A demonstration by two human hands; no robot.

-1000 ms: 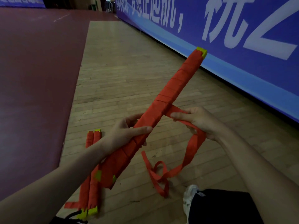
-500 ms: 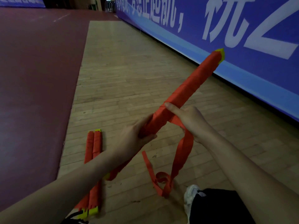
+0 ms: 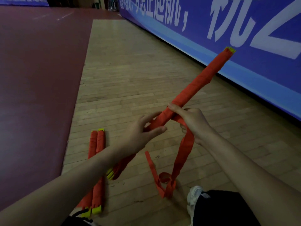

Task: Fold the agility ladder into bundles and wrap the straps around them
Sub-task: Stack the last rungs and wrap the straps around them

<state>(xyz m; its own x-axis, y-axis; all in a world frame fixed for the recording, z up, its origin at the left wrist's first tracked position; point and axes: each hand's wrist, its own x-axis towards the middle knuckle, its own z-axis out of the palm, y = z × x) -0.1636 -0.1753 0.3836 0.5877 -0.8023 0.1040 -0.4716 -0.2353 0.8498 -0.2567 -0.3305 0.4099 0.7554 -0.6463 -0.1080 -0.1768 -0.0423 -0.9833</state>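
A long ladder bundle, wound in red strap with yellow rung ends, slants up to the right above the wooden floor. My left hand holds its lower half loosely between spread fingers and thumb. Just above it, my right hand grips the loose red strap beside the bundle, its index finger laid over the wound part. The strap hangs from that hand and ends in a loop on the floor. A second wrapped bundle lies flat on the floor to the left, partly hidden by my left forearm.
A blue banner wall with white characters runs along the right, close to the bundle's far end. Dark red flooring borders the wooden strip on the left. My white shoe and black-clad leg are at the bottom right.
My right hand has carried the strap from the right side up and over the bundle. The bundle's far end has swung right and its near end has come out past my left forearm. My left fingers have loosened.
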